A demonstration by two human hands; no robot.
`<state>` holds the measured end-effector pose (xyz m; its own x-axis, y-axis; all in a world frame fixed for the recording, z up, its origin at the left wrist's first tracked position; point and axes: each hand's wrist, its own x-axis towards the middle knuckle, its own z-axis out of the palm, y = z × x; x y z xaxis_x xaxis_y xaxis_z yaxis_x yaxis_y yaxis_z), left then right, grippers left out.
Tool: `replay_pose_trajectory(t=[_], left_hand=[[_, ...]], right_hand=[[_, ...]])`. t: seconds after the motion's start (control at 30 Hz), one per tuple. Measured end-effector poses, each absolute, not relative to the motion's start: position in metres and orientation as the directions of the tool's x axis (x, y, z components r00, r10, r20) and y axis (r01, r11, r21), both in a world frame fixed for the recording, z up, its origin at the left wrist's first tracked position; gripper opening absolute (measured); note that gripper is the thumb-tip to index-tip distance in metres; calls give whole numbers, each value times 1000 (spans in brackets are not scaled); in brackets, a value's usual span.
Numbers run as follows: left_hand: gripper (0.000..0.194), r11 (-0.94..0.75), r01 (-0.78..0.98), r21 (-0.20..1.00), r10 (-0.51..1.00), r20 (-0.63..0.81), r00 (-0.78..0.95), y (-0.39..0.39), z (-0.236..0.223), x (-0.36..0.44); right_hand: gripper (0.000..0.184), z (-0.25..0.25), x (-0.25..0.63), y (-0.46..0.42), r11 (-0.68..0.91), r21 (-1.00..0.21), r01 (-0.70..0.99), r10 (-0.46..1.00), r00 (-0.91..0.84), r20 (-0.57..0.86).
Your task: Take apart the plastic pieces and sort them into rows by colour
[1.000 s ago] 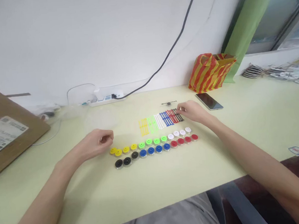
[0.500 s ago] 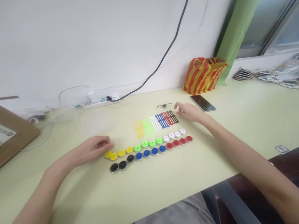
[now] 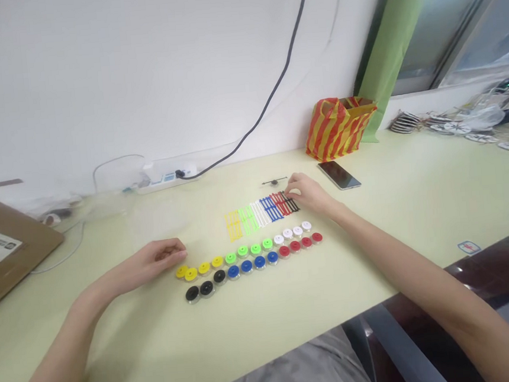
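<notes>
And the right hand (image 3: 307,193) had dropped back in, fingers half closed at the black plastic strips (image 3: 290,201) on the far right of the coloured row, any grip impossible to tell, while the left hand (image 3: 161,258) sat loosely curled, nothing visible in it, just beside the yellow discs (image 3: 191,274)!

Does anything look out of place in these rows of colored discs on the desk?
Yes: the end yellow disc sits crowded against the next yellow disc, near the left hand, breaking the row's otherwise even spacing.

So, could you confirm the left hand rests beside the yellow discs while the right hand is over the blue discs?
Not quite: the head view shows the right hand at the black strips; the left hand does rest beside the yellow discs.
</notes>
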<state>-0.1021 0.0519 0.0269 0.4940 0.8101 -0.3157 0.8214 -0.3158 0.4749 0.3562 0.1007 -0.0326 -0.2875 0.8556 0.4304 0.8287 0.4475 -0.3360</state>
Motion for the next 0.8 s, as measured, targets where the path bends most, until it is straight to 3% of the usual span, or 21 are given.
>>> replay_pose_trajectory(t=[0.3,0.8], left_hand=[[44,-298,796,526,811,-301,502,48,27,-103],[42,-323,763,560,762,-325,561,49,30,-110]], right_hand=[[15,-39,355,106,503,-287,815,825,-354,441],[20,-37,356,104,486,-268,832,843,-365,396]])
